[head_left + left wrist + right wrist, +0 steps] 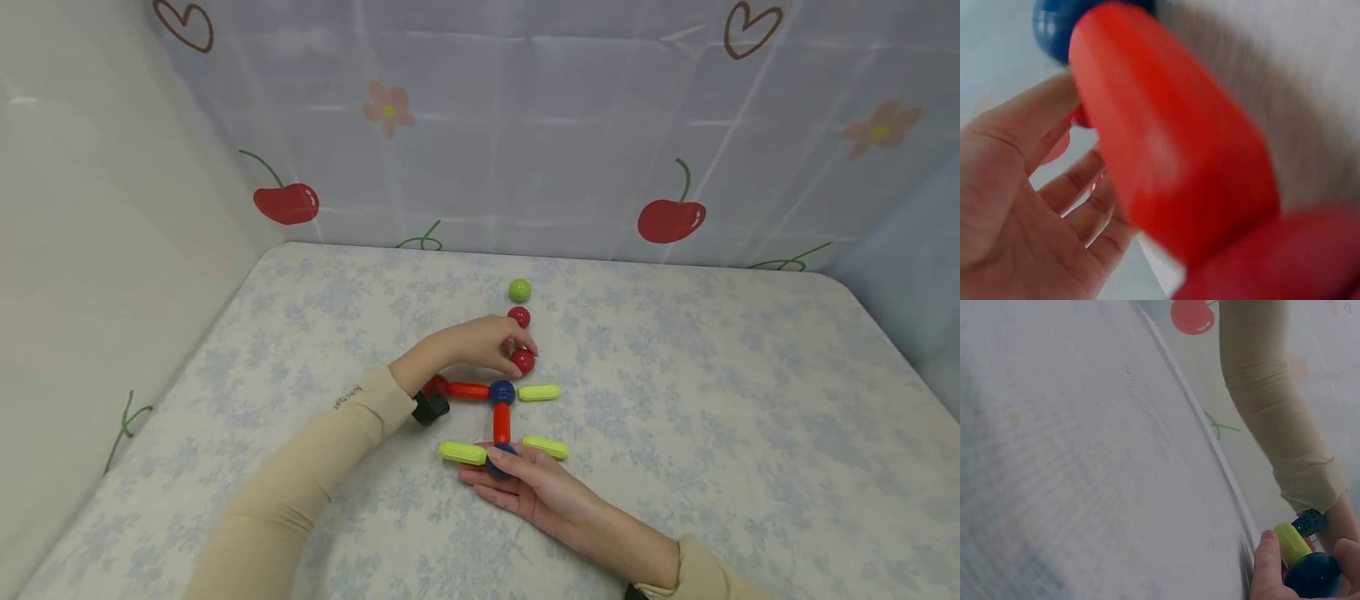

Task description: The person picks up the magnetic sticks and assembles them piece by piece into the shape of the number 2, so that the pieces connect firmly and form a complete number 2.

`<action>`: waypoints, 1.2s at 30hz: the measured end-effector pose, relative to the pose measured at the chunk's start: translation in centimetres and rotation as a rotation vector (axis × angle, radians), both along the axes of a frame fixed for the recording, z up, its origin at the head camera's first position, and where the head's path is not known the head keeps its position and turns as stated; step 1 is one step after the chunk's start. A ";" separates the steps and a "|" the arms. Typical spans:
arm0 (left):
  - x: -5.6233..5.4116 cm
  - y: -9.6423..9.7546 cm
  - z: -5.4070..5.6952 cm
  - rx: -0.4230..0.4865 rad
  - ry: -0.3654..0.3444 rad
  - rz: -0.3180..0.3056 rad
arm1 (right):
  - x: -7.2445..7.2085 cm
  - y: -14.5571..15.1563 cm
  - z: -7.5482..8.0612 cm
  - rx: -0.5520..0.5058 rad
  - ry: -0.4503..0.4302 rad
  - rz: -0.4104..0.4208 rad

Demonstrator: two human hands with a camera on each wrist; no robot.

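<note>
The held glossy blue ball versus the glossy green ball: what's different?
The glossy blue ball is in the right hand; the glossy green ball rests untouched on the table. The blue ball meets a ribbed lime stick; the green ball touches no stick. Both are round.

Right in front of me stands a broad table [750, 400], its top covered in a whitish pattern with faint blue blossoms and its far corners rounded. Close behind its back edge hangs a pale lavender-grey sheet [570, 125], printed with brown outlined hearts [183, 23], peach flowers [388, 110] with yellow centres and red cherries [672, 220] on green stems. Upright creases catch streaks of light. Along the left side runs a whiter covering [97, 208] with a looping green stem [127, 425], and the right side [922, 275] looks bluish, in softer light.
</note>
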State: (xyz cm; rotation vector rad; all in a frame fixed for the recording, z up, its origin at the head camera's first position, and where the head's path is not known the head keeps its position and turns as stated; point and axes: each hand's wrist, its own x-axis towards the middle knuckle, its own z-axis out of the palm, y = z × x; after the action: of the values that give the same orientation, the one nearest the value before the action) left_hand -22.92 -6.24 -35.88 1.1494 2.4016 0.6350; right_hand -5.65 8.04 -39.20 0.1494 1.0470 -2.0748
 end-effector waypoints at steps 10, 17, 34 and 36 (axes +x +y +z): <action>0.9 -1.3 0.2 0.118 -0.009 0.067 | -0.1 -0.1 -0.1 0.001 -0.003 -0.008; 3.5 -5.1 2.1 0.329 -0.058 0.106 | 0.0 -0.1 -0.1 0.003 -0.004 -0.017; 8.7 -12.1 -0.9 0.303 -0.445 0.008 | 0.0 0.2 -0.2 -0.005 0.016 -0.027; 8.7 -12.0 -1.2 0.298 -0.460 0.005 | -0.1 0.3 -0.3 -0.009 0.016 -0.028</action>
State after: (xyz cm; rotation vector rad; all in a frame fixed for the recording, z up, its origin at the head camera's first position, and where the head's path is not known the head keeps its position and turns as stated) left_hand -14.22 -18.28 -37.06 0.9736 1.9627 1.1508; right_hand -5.70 8.30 -39.46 0.1435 1.0506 -2.1088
